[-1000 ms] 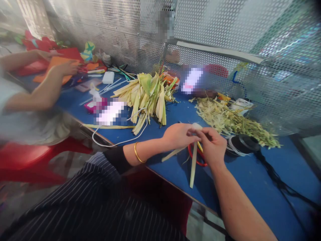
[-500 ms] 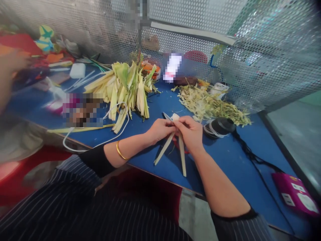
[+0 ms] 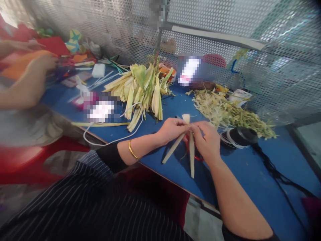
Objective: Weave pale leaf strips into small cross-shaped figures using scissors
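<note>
My left hand point(image 3: 173, 131) and my right hand point(image 3: 208, 138) meet over the blue table, fingertips pinched together. Between them is a pale corn husk strip point(image 3: 192, 157), its two narrow tails spreading down toward me and a short, wider end poking out above the fingers. My fingers cover where the parts join. Beneath my hands lie scissors point(image 3: 199, 158); one red handle loop shows, the rest is mostly hidden. Just right of my right hand sits a black spool point(image 3: 239, 136) wound with thin pale thread.
A bundle of corn husks point(image 3: 140, 88) lies behind my left hand, and shredded husk scraps point(image 3: 225, 108) are heaped at the back right. A white cable point(image 3: 120, 138) loops near the front edge. At far left, another person's arm point(image 3: 27, 85) reaches over orange material. Perforated mesh point(image 3: 213, 20) stands behind.
The view has swung left, so everything sits further right in the picture. Both hands still pinch the husk strip, with fingers slightly shifted. More of the other person's arms shows.
</note>
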A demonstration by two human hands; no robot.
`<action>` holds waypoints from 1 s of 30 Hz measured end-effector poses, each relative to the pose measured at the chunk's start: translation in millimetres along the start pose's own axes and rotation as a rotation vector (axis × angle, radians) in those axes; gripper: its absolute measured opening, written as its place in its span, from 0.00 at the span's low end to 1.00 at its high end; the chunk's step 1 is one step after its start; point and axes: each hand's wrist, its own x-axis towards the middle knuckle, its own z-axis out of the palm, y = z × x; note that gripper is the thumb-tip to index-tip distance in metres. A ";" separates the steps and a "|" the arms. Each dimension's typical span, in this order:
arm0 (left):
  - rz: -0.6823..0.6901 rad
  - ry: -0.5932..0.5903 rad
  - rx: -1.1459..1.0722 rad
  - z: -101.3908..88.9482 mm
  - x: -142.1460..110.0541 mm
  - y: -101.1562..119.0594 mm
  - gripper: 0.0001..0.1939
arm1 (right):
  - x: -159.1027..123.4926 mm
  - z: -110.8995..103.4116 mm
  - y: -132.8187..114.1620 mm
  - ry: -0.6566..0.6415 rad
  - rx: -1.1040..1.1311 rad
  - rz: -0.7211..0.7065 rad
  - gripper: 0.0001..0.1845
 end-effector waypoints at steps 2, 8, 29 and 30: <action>0.007 0.019 -0.013 0.5 0.5 -1.9 0.07 | -0.3 0.3 -0.2 0.001 -0.031 -0.012 0.16; 0.091 0.054 0.033 -1.9 7.3 -12.1 0.08 | -1.5 4.5 1.0 -0.032 -0.011 -0.014 0.16; 0.570 1.164 1.345 -188.5 -148.0 -14.9 0.21 | -5.4 12.4 -5.9 -0.070 0.163 0.199 0.11; 0.547 1.163 1.372 -194.6 -149.8 -14.8 0.23 | -5.1 12.2 -6.2 -0.069 0.167 0.199 0.11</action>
